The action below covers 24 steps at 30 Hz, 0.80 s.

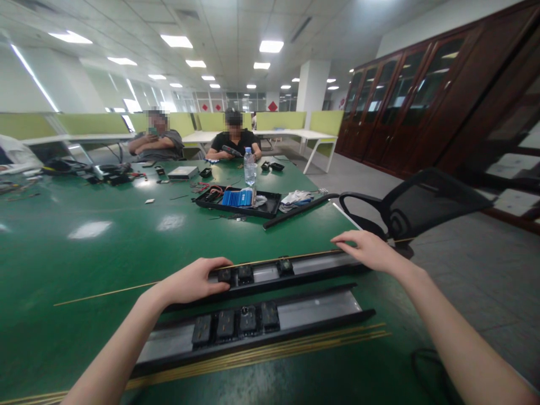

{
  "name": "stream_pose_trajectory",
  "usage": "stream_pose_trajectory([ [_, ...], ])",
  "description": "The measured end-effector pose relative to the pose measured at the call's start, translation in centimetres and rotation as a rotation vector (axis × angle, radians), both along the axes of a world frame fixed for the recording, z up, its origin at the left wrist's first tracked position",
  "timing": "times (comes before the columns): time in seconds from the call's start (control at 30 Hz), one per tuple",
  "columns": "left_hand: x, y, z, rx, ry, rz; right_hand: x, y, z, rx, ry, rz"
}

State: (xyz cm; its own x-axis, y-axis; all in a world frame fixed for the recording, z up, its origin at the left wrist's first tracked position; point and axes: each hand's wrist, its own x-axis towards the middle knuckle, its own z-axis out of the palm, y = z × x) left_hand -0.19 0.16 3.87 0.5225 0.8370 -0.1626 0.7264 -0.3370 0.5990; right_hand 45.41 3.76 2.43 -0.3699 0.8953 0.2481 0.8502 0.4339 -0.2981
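Note:
Two long black channels with pale insides lie side by side on the green table. Inside the far channel (304, 271) sit several black socket blocks. My left hand (205, 281) is over its left part, thumb and fingers closed around one socket block (225, 275). A long thin brass rod (270, 261) runs along that channel's back edge, passing by both hands. Near its right end, my right hand (365, 248) pinches the rod between thumb and fingers. Closer to me, the near channel (318, 309) holds more socket blocks (225, 324) in a row.
Several brass rods (270, 354) lie along the near channel's front. Beyond are a black tray (268, 209) with a blue finned part (237, 197), gloves (297, 199), a black tube (295, 212) and a bottle (250, 169). Two people sit across the table; a chair (426, 199) stands right.

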Motion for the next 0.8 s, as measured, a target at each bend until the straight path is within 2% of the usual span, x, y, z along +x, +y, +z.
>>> stream_pose_trajectory([
  [0.3, 0.2, -0.1, 0.3, -0.016, 0.023, 0.012, -0.2, 0.0, -0.2, 0.045, -0.068, 0.019],
  [0.8, 0.0, 0.1, 0.0, -0.003, 0.016, 0.006, -2.3, -0.5, -0.4, 0.114, -0.024, 0.123],
])
